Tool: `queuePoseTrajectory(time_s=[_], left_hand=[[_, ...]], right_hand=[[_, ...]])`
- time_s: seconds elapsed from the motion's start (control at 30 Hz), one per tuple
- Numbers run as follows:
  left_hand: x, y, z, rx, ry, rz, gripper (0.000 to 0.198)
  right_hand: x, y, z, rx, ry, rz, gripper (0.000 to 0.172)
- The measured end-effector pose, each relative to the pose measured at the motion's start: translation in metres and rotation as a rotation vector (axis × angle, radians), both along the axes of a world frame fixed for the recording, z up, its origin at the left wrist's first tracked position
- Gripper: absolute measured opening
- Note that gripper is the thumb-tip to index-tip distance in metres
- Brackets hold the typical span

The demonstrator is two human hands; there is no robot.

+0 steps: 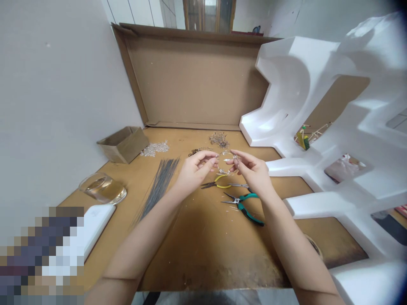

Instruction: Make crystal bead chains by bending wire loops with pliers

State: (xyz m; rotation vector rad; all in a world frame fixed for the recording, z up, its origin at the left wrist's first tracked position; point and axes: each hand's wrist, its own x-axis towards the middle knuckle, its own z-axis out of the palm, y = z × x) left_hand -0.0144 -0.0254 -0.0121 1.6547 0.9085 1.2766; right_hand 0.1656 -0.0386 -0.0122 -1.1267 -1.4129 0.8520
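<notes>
Between my two hands hangs a thin wire ring with clear beads (224, 171), raised above the table. My left hand (199, 167) pinches its left side between thumb and fingertips. On the opposite side, the fingers of my right hand (252, 167) close on the ring. Just below lie yellow-handled pliers (222, 182) and green-handled long-nose pliers (244, 205). Part of another metal-tipped tool (239, 185) shows under my right hand, its handle mostly hidden. Left of my left hand is a bundle of straight grey wires (160, 182).
Clear beads (155, 148) lie by a small cardboard box (124, 144). A glass of liquid (103, 188) and a white slab-like object (98, 220) stand left. A tangled wire pile (219, 139) lies behind my hands. White foam packaging (286, 84) fills the right; a cardboard panel (197, 80) closes the back.
</notes>
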Motion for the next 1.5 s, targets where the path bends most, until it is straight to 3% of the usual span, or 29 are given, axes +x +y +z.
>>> queuePoseTrajectory(time_s=[0.1, 0.27, 0.5, 0.77, 1.03, 1.27, 1.5], left_hand=[[-0.002, 0.000, -0.001, 0.011, 0.018, -0.044, 0.024], [-0.005, -0.004, -0.001, 0.126, 0.213, -0.117, 0.057], [-0.001, -0.012, 0.004, 0.202, 0.349, -0.048, 0.042], [-0.003, -0.004, 0.003, 0.029, 0.232, -0.087, 0.028], [-0.005, 0.011, -0.002, -0.153, -0.032, -0.102, 0.032], [-0.004, 0.011, -0.004, -0.182, -0.060, -0.107, 0.034], [-0.004, 0.003, 0.004, -0.206, -0.077, -0.217, 0.028]], right_hand=[[0.001, 0.000, 0.003, -0.034, 0.014, 0.003, 0.037], [0.003, -0.001, 0.006, -0.067, 0.033, 0.032, 0.037], [0.004, -0.002, 0.004, -0.095, 0.029, 0.107, 0.035], [0.006, -0.004, 0.008, -0.130, 0.039, 0.170, 0.040], [0.009, -0.005, 0.010, -0.083, 0.031, 0.181, 0.042], [0.007, -0.006, 0.005, -0.079, -0.102, 0.312, 0.073], [0.006, -0.006, 0.006, -0.105, -0.023, 0.290, 0.057]])
